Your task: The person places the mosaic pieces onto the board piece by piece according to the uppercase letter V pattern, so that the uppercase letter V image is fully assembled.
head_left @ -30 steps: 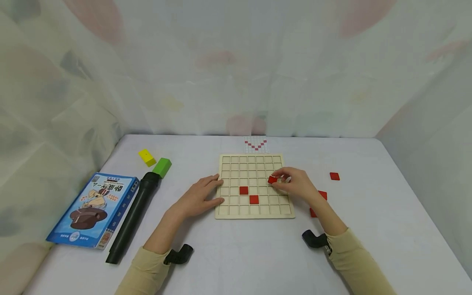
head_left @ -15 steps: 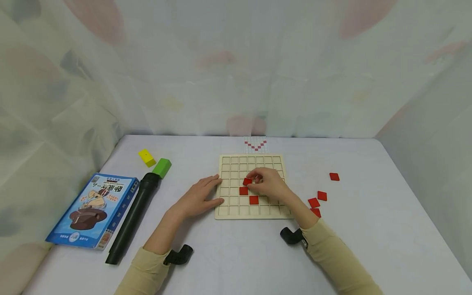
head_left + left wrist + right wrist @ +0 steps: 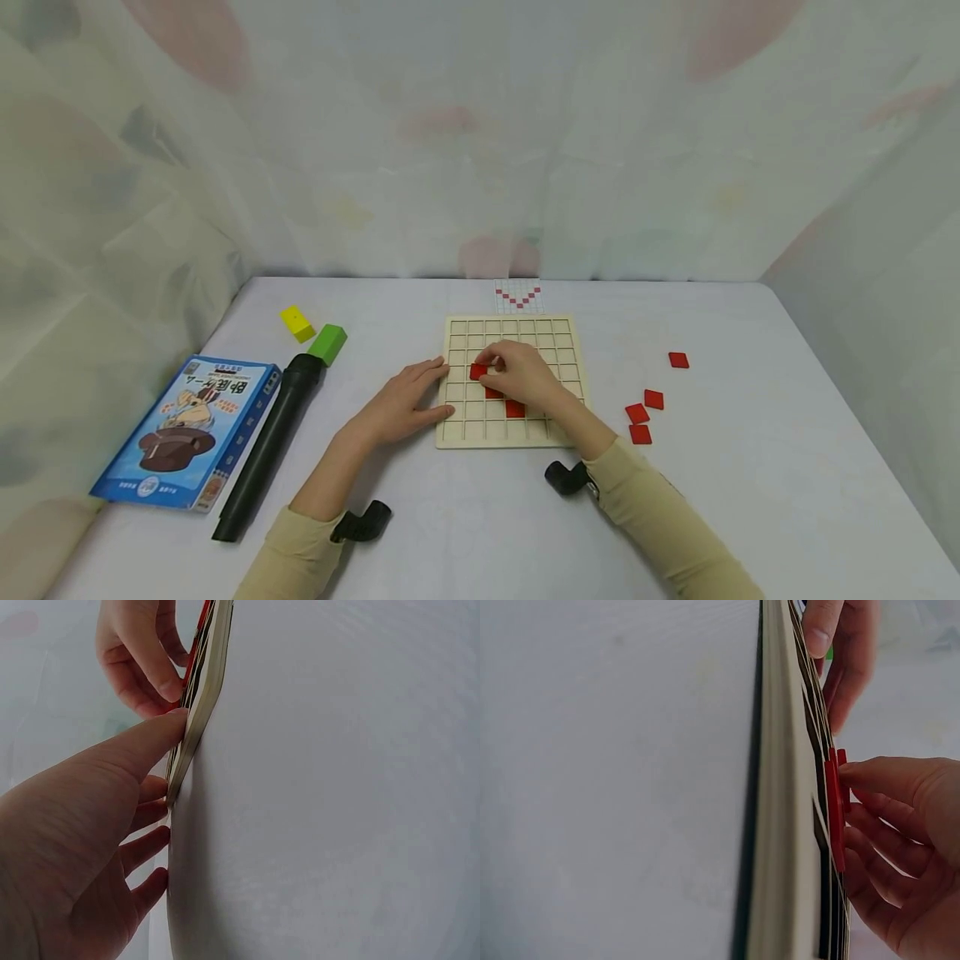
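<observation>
You are wearing plain tan sleeves (image 3: 663,517). You are also sporting two black, bent, blunt-ended wrist cameras (image 3: 365,523).

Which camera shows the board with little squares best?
The head view: it looks down on the board, so its squares show, though the right hand hides some. Both wrist views see it nearly edge-on, as a narrow strip.

In the head view, soft and even light is falling on the white table (image 3: 480,533), and a faint grey shadow is lying beside the left forearm (image 3: 326,483). The small print on the blue box (image 3: 183,433) is looking smeared. Both wrist views are appearing dimmer and greyer. In the left one, a soft shadow is spreading beside the board (image 3: 212,682); in the right one, its near edge is blurring.
</observation>
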`<state>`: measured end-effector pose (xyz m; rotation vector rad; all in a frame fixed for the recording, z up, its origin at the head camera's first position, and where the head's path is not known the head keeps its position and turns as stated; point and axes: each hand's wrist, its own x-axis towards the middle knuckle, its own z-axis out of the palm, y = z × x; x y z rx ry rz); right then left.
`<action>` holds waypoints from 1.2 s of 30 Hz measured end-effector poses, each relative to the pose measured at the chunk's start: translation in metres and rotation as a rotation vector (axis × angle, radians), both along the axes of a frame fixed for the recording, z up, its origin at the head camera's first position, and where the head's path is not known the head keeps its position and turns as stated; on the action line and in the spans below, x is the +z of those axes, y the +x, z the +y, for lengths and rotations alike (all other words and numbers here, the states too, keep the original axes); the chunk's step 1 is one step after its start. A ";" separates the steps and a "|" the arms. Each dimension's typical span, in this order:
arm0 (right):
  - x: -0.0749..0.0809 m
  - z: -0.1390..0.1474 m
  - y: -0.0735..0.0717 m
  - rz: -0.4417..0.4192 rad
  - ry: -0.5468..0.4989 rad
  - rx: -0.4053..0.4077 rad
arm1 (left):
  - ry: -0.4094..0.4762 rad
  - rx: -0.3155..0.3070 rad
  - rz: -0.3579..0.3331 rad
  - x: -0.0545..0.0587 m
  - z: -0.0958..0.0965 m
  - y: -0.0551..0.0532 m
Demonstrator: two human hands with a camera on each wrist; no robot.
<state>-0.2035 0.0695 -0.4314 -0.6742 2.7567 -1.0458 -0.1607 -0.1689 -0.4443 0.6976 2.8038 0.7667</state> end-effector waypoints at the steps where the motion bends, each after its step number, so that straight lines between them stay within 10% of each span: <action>1: -0.001 -0.001 -0.001 0.006 0.010 -0.001 | 0.001 0.001 -0.002 0.000 0.000 0.000; 23: -0.003 0.004 0.005 0.050 -0.046 0.056 | -0.002 0.003 -0.008 0.000 0.000 0.000; 36: 0.008 0.060 0.012 0.022 -0.124 -0.096 | -0.014 0.005 -0.016 0.000 0.001 -0.001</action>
